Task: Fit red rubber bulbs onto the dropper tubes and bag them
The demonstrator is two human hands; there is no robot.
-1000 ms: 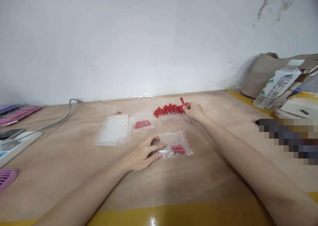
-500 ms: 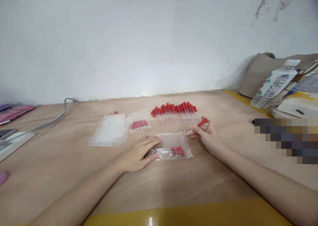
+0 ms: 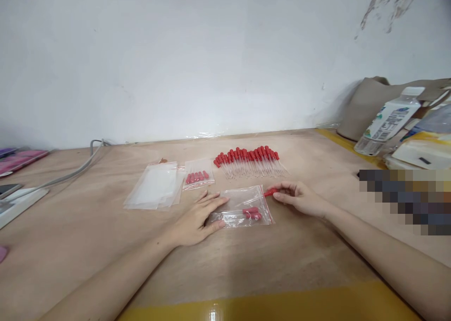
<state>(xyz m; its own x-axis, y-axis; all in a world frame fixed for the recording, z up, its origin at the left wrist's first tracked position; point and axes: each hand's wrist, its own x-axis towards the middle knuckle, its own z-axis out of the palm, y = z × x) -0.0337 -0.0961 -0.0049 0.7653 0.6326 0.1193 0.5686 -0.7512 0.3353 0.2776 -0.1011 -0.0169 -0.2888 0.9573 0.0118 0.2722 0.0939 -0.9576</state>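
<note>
A clear zip bag [image 3: 235, 198] lies flat on the table with two red-bulbed droppers [image 3: 252, 213] inside. My left hand [image 3: 199, 220] rests on the bag's left end, fingers spread and thumb apart, pressing it to the table. At the bag's right, red-lined mouth, my right hand [image 3: 298, 198] pinches another dropper [image 3: 271, 192] by its red bulb; its glass tube points left into the bag. Behind the bag, many loose droppers [image 3: 246, 156] lie side by side with bulbs toward the wall. A filled bag [image 3: 198, 174] holding several droppers sits to their left.
Flat clear bags [image 3: 151, 187] are stacked left of the filled one. A grey cable [image 3: 75, 170] runs across the table's left side. At the right stand a plastic bottle [image 3: 391, 121] and a beige bag [image 3: 361, 107]. Yellow tape [image 3: 246, 302] covers the near edge.
My right hand has moved left and turned, sliding the dropper's tube into the bag's mouth so that its bulb now sits at the opening. My left hand stays in place.
</note>
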